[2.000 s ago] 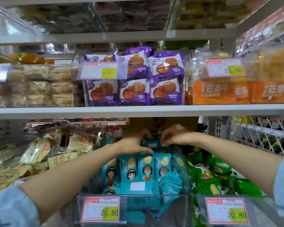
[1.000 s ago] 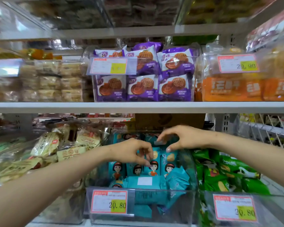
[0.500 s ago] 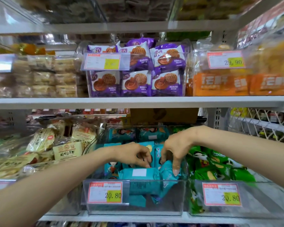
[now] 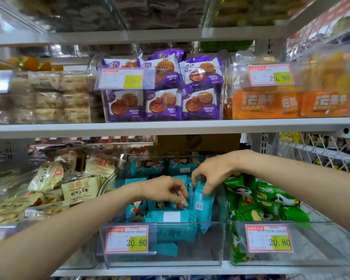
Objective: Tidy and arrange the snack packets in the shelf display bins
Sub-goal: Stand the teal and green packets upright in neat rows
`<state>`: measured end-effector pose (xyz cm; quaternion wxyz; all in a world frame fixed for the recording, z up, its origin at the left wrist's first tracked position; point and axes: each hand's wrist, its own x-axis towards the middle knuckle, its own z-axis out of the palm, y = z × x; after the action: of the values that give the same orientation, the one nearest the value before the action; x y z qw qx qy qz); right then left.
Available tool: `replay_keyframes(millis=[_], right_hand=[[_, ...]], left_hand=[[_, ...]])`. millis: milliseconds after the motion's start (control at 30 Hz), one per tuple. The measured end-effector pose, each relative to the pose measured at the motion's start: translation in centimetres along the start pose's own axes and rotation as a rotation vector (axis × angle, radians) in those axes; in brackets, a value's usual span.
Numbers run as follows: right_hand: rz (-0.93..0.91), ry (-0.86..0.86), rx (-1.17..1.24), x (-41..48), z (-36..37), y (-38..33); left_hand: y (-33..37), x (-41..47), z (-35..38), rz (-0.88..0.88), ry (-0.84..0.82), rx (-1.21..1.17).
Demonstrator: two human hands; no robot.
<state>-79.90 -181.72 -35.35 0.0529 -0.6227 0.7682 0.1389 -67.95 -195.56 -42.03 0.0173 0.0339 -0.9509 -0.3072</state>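
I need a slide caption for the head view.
Right hand grips a teal packet in the clear bin, left hand beside it.

White metal shelf (image 4: 251,125) spans the frame (slotted upright (image 4: 261,143) behind); a wire mesh panel (image 4: 321,158) stands at right.

The top shelf's bins (image 4: 170,13) are blurred and cut off by the upper edge, the fine print on the price tags (image 4: 126,239) is too small to read, and the left hand (image 4: 166,190) hides part of the teal packets (image 4: 135,209), so its curled fingers perhaps pinch one.
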Motion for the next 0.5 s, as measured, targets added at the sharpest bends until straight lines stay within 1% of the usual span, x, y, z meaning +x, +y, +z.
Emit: replay_keyframes(millis=[100, 233, 400, 500], right_hand=[[0.005, 0.12, 0.133, -0.1, -0.5, 1.0], [0.037, 0.256, 0.248, 0.3, -0.6, 2.1], [0.091, 0.38, 0.392, 0.8, -0.3, 2.1], [0.069, 0.401, 0.504, 0.6, -0.5, 2.0]], left_hand=[[0.4, 0.3, 0.1, -0.002, 0.027, -0.063], [0.8, 0.8, 0.2, -0.008, 0.093, -0.125], [1.7, 1.1, 0.2, -0.049, 0.234, -0.074], [1.8, 1.2, 0.2, -0.042, 0.312, -0.135]])
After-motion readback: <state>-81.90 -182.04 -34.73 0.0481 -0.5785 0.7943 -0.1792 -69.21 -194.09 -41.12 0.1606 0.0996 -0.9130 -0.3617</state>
